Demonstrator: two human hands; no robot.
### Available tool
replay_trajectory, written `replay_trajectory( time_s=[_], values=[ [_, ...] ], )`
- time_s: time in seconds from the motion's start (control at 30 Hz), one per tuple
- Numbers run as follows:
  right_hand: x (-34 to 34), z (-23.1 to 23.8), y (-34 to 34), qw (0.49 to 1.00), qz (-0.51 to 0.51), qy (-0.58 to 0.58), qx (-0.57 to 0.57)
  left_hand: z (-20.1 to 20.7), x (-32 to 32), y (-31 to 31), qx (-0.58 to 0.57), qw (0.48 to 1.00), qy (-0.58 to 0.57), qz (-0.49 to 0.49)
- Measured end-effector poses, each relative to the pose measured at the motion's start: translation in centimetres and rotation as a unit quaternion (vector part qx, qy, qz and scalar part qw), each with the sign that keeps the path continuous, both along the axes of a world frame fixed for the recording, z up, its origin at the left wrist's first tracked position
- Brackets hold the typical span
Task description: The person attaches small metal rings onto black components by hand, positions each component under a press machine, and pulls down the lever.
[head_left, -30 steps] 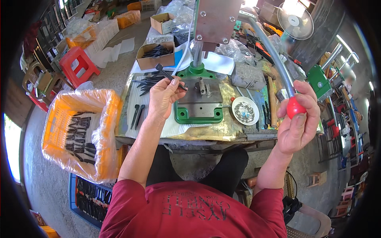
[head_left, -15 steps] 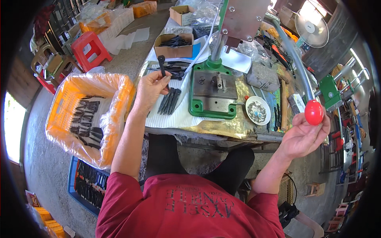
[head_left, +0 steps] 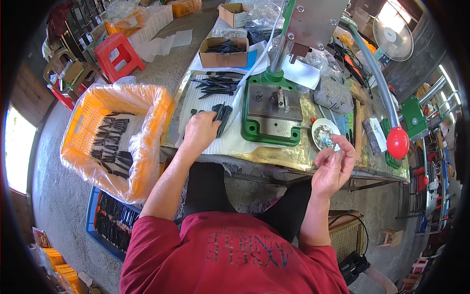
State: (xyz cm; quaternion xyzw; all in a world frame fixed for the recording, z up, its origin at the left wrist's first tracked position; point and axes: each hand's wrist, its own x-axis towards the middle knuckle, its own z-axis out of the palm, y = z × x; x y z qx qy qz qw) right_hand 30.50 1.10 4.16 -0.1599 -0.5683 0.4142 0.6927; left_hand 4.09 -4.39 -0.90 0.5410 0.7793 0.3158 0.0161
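My left hand (head_left: 200, 131) is low over the white foam sheet, its fingers curled round a long black part whose dark end (head_left: 194, 111) shows past the fingertips. Right beside it lies a bunch of similar black parts (head_left: 224, 117). My right hand (head_left: 334, 171) is raised at the table's front edge, thumb and fingers pinched; a tiny glint shows at the tips, too small to name. Just behind that hand sits a white dish (head_left: 318, 142) of small shiny metal pieces. Between the hands stands a green hand press (head_left: 271, 137) with a steel bed; its lever ends in a red knob (head_left: 397, 143).
A plastic-lined orange crate (head_left: 166, 105) of black parts is at the left, above a blue crate (head_left: 91, 215). Behind the foam sit more black parts (head_left: 215, 84) and a cardboard box (head_left: 224, 60). A hammer's wooden handle (head_left: 358, 130) and a wrapped grey block (head_left: 334, 95) lie right of the press.
My right hand has let go of the red lever knob and moved left to near the dish. My left hand has lowered the black part, earlier held upright, to beside the bunch.
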Motion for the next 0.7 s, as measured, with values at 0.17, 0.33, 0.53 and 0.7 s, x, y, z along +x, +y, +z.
replay_trajectory(
  time_s=[0.17, 0.33, 0.53, 0.7],
  values=[
    [0.1, -0.5, 0.0, 0.999, 0.006, -0.026, -0.018, -0.1, 1.4, 0.7, -0.030, 0.999, 0.036, 0.011],
    [-0.3, -1.2, 0.0, 0.999, 0.012, -0.033, -0.028, 0.0, 2.0, 0.6, -0.037, 0.997, 0.058, 0.026],
    [-0.1, -1.8, 0.1, 0.998, 0.015, -0.043, -0.034, 0.7, -0.3, 2.1, 0.007, 0.998, 0.030, 0.048],
    [-0.4, -2.5, 0.1, 0.997, 0.023, -0.052, -0.045, -0.1, -4.5, 5.6, 0.018, 0.996, 0.083, 0.025]
  ],
)
